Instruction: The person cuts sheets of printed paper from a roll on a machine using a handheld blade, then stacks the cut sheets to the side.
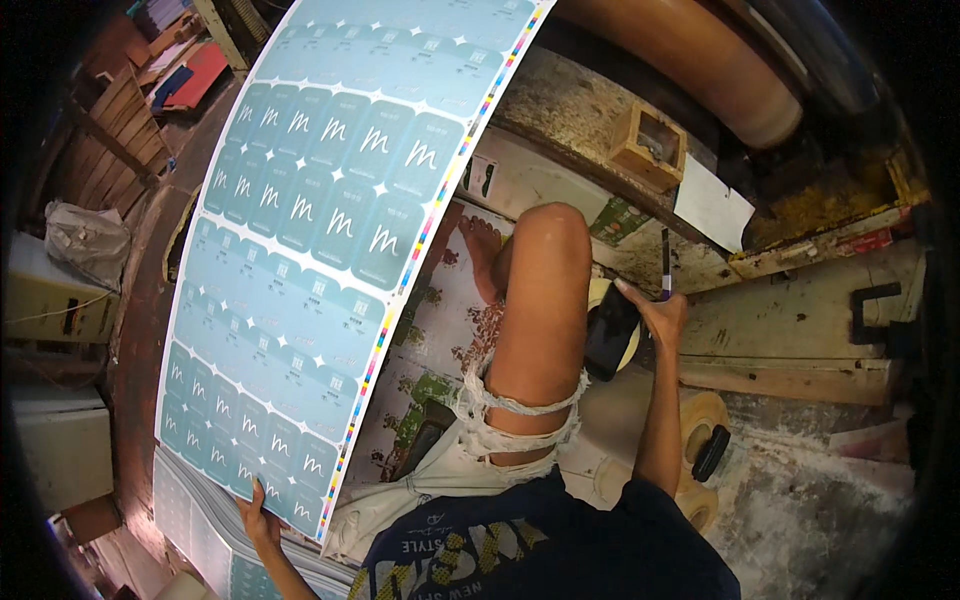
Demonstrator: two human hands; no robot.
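Observation:
A large printed sheet (290, 260) with rows of teal and pale blue label panels and a strip of coloured patches along its right edge stretches up the left side. My left hand (258, 518) pinches its lower edge, thumb on the printed face. Over at the right, my right hand (664, 312) grips a flat black object (611, 332) that looks like a phone, thumb at its upper corner. A slim pen (667, 265) sticks up from the same hand. Behind the black object shows part of a pale yellow round thing (632, 346), mostly hidden.
Under the sheet sits a stack of printed sheets (205, 515). A wooden box (648, 147) and white paper (712, 205) lie on a ledge below a large brown roller (700, 75). Yellowish rolls (703, 415) stand at lower right. My bent leg (545, 300) rises between my hands.

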